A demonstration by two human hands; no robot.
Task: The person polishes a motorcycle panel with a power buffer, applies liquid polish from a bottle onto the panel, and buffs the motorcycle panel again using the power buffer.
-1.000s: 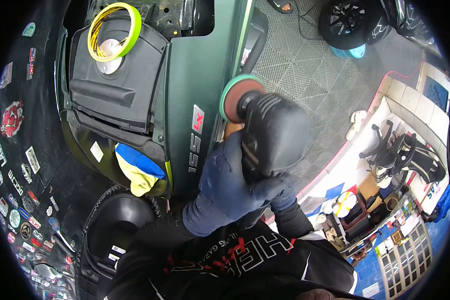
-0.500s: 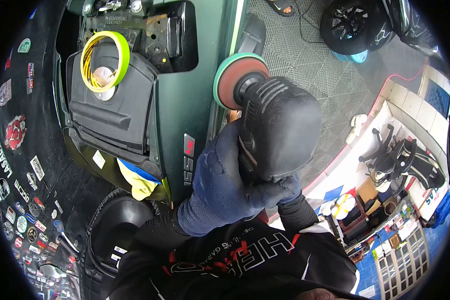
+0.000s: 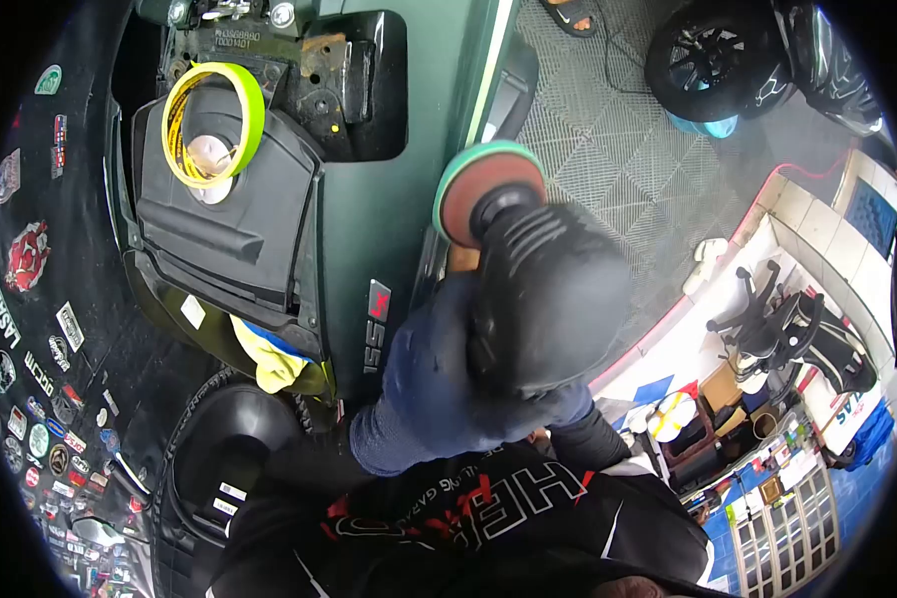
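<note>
A black power polisher [image 3: 558,299] with a reddish backing plate and a green-edged round pad [image 3: 490,189] is in both my hands. The pad is at the edge of a dark green motorbike panel [image 3: 354,239] marked 155; whether it touches is unclear. My left hand [image 3: 424,369], in a dark blue knit glove, is closed along the polisher's left side, its fingers mostly hidden. My right hand [image 3: 568,404], gloved alike, is closed at the near end, largely covered by the tool's body. A skin-coloured patch shows just beyond the left glove.
A yellow-green tape roll [image 3: 252,125] lies on a black cover [image 3: 219,214]. A yellow and blue cloth [image 3: 279,364] hangs below it. Right are a wheel [image 3: 708,60], an overturned chair base [image 3: 757,319] and a cluttered shelf [image 3: 767,448]. A sandalled foot [image 3: 571,15] is at top.
The polisher and my left hand have shifted slightly toward me, pad included, and look blurred by motion. The view has moved a little; the tape roll and cloth stay in place.
</note>
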